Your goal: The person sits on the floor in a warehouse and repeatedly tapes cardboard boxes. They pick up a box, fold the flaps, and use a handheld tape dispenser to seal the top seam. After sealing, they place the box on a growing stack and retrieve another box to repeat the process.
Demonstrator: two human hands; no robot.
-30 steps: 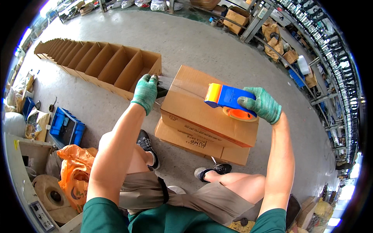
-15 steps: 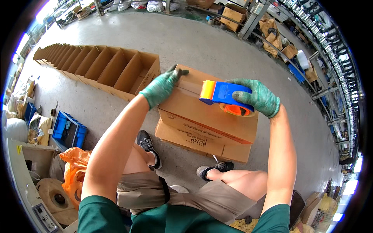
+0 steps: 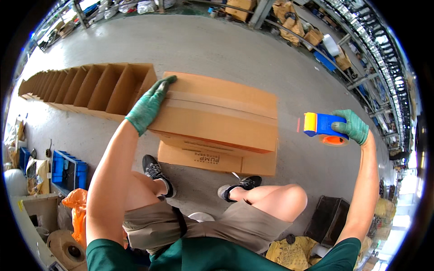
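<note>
A closed cardboard box (image 3: pixel 217 115) lies in front of me, with a lengthwise seam along its top. It rests on another cardboard box (image 3: pixel 194 157). My left hand (image 3: pixel 148 107), in a green knit glove, lies against the left end of the upper box, fingers stretched over its top edge. In my right hand (image 3: pixel 353 127), gloved alike, is a blue tape dispenser (image 3: pixel 323 124) with a yellow front and an orange hub. My right fingers wrap round its back end. It hangs in the air to the right of the box, apart from it.
A long row of open-topped cardboard boxes (image 3: pixel 97 90) stands at the left. Blue crates (image 3: pixel 68 169) and an orange bag (image 3: pixel 77 212) are at the near left. A black bin (image 3: pixel 326 221) sits near my right knee. Metal racks (image 3: pixel 361 83) line the far right.
My right hand has carried the tape dispenser off the box top, to the right. My left hand stays at the box's left end. The whole view has shifted.
</note>
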